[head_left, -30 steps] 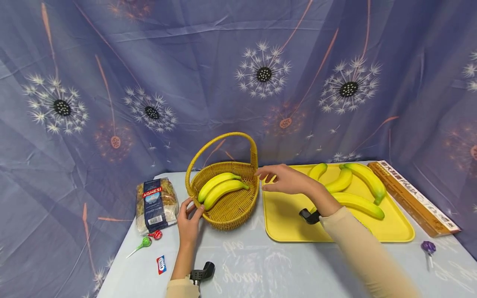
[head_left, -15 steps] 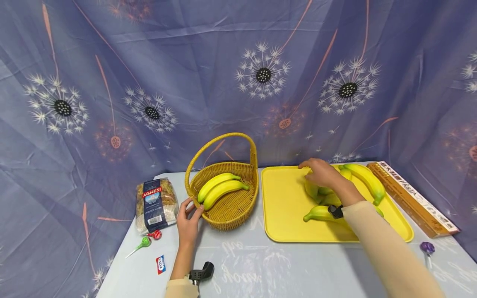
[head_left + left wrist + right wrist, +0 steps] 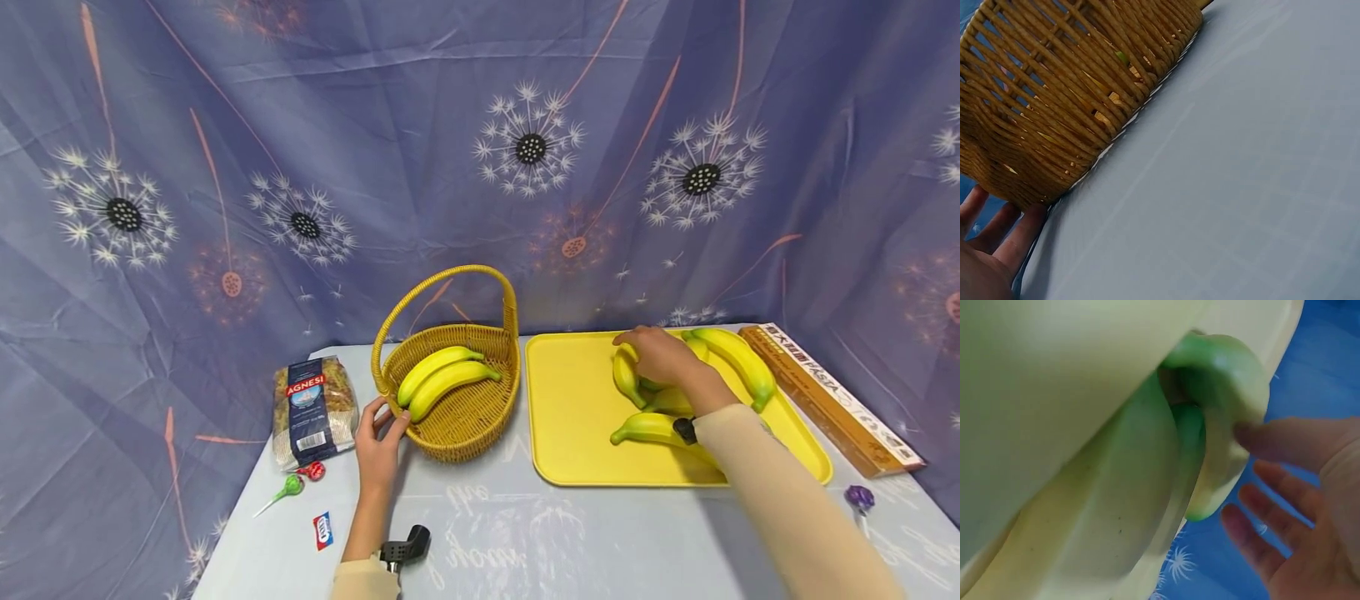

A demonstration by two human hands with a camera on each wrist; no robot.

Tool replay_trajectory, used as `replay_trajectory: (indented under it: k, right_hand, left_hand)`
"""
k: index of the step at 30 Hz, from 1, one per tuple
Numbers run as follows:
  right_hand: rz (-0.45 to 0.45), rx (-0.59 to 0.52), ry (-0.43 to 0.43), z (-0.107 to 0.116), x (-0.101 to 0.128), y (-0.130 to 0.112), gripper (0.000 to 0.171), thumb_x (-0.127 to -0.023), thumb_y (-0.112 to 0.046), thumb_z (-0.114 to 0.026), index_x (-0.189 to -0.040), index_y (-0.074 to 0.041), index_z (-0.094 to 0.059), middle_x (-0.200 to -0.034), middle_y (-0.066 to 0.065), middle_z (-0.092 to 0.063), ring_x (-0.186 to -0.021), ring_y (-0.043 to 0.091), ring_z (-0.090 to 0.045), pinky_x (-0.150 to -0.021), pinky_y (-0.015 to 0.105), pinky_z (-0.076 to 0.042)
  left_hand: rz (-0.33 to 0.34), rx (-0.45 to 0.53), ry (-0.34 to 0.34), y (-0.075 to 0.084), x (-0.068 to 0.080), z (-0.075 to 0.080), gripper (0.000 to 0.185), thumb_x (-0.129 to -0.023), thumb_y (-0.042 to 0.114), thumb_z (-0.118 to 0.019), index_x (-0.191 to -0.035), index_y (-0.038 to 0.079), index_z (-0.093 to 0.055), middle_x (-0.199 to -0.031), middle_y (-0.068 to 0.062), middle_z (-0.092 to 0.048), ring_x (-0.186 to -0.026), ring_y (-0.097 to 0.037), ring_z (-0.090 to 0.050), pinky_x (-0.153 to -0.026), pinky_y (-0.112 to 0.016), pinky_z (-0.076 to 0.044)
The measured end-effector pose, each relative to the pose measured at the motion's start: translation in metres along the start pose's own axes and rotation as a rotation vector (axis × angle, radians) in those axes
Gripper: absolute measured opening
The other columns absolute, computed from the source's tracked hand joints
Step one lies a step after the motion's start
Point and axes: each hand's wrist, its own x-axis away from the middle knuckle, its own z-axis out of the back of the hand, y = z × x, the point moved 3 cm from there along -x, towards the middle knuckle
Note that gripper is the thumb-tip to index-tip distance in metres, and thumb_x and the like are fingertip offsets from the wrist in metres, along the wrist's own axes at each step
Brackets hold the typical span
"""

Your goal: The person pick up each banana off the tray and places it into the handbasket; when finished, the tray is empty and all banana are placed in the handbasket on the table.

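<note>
- Head view: left hand (image 3: 377,446) rests against the near-left wall of the wicker basket (image 3: 480,421), fingers straight and slightly spread on the weave, nothing gripped.
- The basket stands on the pale table (image 3: 525,533), handle arching over it; 2 bananas (image 3: 442,379) lie side by side inside.
- Right hand (image 3: 660,354) is over the far part of the yellow tray (image 3: 570,417), right of the basket, fingers curled down onto a small banana (image 3: 624,377) that lies on the tray. Whether the grip is closed, cannot tell from here.
- Other fruit on the tray: a long banana (image 3: 738,362) at the far right, a near banana (image 3: 647,428) partly under the forearm.
- Left of the basket: a pasta bag (image 3: 312,408); near it a red lollipop (image 3: 315,472), a green lollipop (image 3: 288,489) and a small sachet (image 3: 323,530).
- Right of the tray: a long pasta box (image 3: 828,400); a purple lollipop (image 3: 859,499) near it.
- Left wrist view: basket wall (image 3: 1054,106) fills the upper left; fingertips (image 3: 1019,240) touch its base, fingers straight, close together.
- Right wrist view: banana tip (image 3: 1229,425) very close, green at the end; the thumb presses its side, the other fingers (image 3: 1272,512) are apart and loosely bent beneath it. Tray rim behind, blurred.
</note>
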Motion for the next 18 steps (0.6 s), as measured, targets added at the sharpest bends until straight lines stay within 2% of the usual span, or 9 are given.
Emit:
replay_trajectory:
  k: [1, 4, 8, 13, 18]
  right_hand:
    - [-0.009, 0.01, -0.008, -0.001, 0.0, -0.001, 0.052, -0.086, 0.008, -0.055, -0.133, -0.013, -0.058, -0.129, 0.02, -0.053, -0.116, 0.045, -0.046, -0.081, 0.057, -0.048]
    - [-0.012, 0.048, -0.025, -0.004, -0.001, -0.003, 0.05, -0.089, 0.009, -0.05, -0.132, -0.014, -0.059, -0.133, 0.02, -0.05, -0.119, 0.047, -0.044, -0.084, 0.06, -0.047]
    - [0.018, 0.095, -0.033, -0.009, -0.006, -0.003, 0.047, -0.088, 0.01, -0.053, -0.127, -0.013, -0.063, -0.135, 0.019, -0.049, -0.122, 0.046, -0.041, -0.09, 0.061, -0.044]
    - [0.041, 0.124, -0.018, -0.014, -0.01, -0.003, 0.047, -0.083, 0.01, -0.061, -0.124, -0.013, -0.064, -0.128, 0.013, -0.056, -0.117, 0.04, -0.047, -0.089, 0.057, -0.046]
    - [0.089, 0.143, -0.013, -0.017, -0.013, -0.008, 0.05, -0.08, 0.011, -0.061, -0.122, -0.016, -0.064, -0.115, 0.009, -0.062, -0.109, 0.038, -0.053, -0.084, 0.056, -0.047]
  left_hand:
    - [0.002, -0.001, 0.001, 0.0, 0.0, 0.0, 0.046, -0.088, 0.024, -0.073, -0.13, 0.014, -0.057, -0.132, 0.002, -0.051, -0.117, -0.02, -0.051, -0.08, -0.019, -0.052]
    - [0.014, -0.002, -0.024, 0.016, 0.005, 0.0, 0.046, -0.089, 0.021, -0.071, -0.131, 0.009, -0.056, -0.135, -0.002, -0.05, -0.119, -0.024, -0.05, -0.08, -0.018, -0.052]
    - [0.03, -0.009, -0.041, 0.037, 0.011, -0.002, 0.048, -0.09, 0.015, -0.069, -0.133, 0.001, -0.052, -0.138, -0.01, -0.047, -0.12, -0.031, -0.049, -0.08, -0.017, -0.051]
    - [0.041, -0.002, -0.036, 0.035, 0.009, -0.001, 0.048, -0.09, 0.015, -0.069, -0.133, 0.0, -0.052, -0.139, -0.011, -0.046, -0.12, -0.032, -0.049, -0.08, -0.017, -0.051]
    - [0.049, 0.025, -0.025, 0.015, 0.003, 0.002, 0.048, -0.089, 0.019, -0.071, -0.133, 0.006, -0.054, -0.139, -0.006, -0.046, -0.121, -0.029, -0.048, -0.08, -0.018, -0.052]
